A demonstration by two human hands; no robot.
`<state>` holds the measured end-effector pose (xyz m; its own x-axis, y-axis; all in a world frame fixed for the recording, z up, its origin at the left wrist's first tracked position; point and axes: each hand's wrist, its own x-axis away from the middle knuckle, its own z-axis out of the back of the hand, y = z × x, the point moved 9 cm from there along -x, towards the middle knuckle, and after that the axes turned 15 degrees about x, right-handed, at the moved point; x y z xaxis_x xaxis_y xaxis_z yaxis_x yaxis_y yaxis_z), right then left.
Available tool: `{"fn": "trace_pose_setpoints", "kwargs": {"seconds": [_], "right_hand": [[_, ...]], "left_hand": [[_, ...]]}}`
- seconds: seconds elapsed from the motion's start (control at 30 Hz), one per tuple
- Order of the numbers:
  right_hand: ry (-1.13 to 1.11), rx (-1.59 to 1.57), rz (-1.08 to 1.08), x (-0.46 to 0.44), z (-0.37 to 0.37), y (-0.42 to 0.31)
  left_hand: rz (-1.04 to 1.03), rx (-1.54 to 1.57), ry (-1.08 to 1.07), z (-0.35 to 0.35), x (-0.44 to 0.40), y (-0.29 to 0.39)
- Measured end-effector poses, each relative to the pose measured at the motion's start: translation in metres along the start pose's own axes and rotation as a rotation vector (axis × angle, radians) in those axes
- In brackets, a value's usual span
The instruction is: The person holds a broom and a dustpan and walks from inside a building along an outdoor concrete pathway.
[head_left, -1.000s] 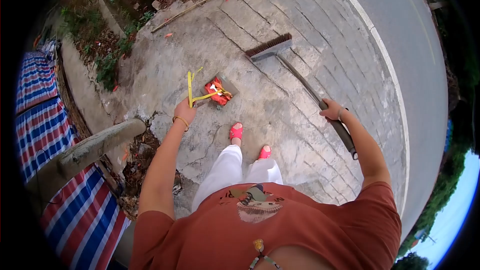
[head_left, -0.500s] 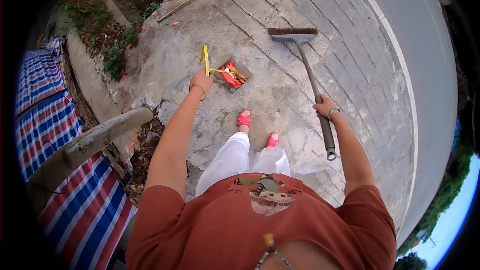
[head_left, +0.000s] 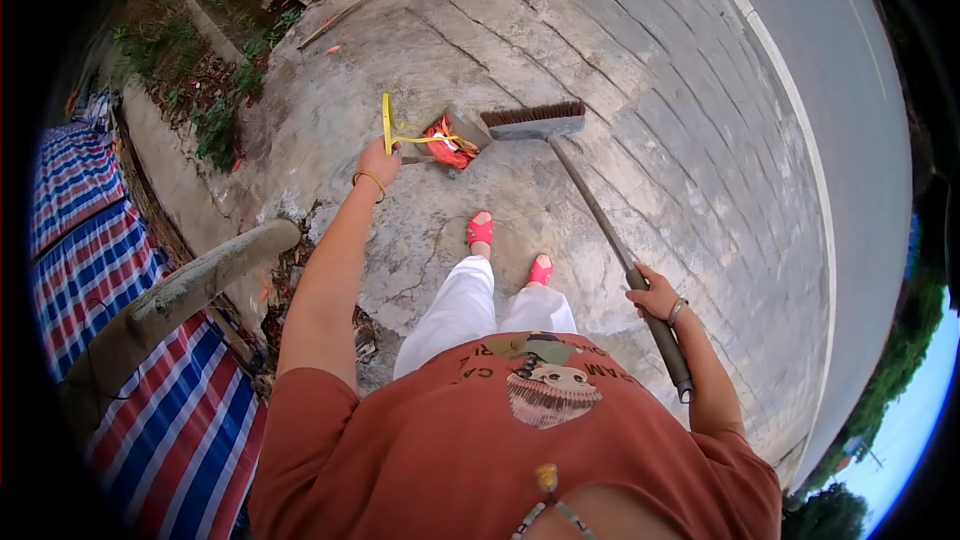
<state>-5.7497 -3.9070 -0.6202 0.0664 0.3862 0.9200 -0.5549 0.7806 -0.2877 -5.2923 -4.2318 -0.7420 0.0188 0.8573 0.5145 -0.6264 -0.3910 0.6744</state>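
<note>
- Head view: your right hand [head_left: 655, 295] wraps firmly around the broom [head_left: 593, 208] near its handle's end, probably for leverage.
- Your left hand [head_left: 378, 158] curls around the dustpan [head_left: 467, 123] handle and a yellow strap [head_left: 388, 120], apparently for steadiness; exact finger placement is unclear.
- The dustpan, holding red material [head_left: 442, 147], lies ahead of your 2 feet [head_left: 480, 231], beside the bristles, seemingly within easy reach.
</note>
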Motion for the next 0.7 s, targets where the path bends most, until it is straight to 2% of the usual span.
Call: {"fn": "trace_pose_setpoints", "kwargs": {"seconds": [0.13, 0.23, 0.33, 0.4, 0.53, 0.63, 0.7], "right_hand": [[0.147, -0.163, -0.023, -0.025, 0.060, 0.021], [0.286, -0.276, -0.003, -0.070, 0.114, 0.037], [0.335, -0.336, 0.011, -0.122, 0.164, 0.036], [0.347, -0.386, -0.006, -0.161, 0.180, 0.030], [0.335, -0.392, -0.109, -0.196, 0.150, -0.017], [0.268, -0.255, -0.194, -0.198, 0.072, -0.002], [0.159, -0.139, -0.153, -0.172, 0.018, 0.010]], "left_hand": [[-0.052, 0.013, 0.008, -0.001, 0.003, -0.002], [0.006, 0.025, 0.015, -0.002, 0.005, 0.010], [-0.014, 0.028, 0.010, -0.015, 0.009, 0.030], [-0.041, 0.015, -0.007, -0.023, -0.003, 0.021], [-0.007, 0.006, -0.001, -0.017, 0.014, 0.046], [0.002, -0.006, 0.012, -0.013, 0.014, 0.035], [-0.024, -0.036, 0.002, -0.013, 0.007, 0.029]]}}
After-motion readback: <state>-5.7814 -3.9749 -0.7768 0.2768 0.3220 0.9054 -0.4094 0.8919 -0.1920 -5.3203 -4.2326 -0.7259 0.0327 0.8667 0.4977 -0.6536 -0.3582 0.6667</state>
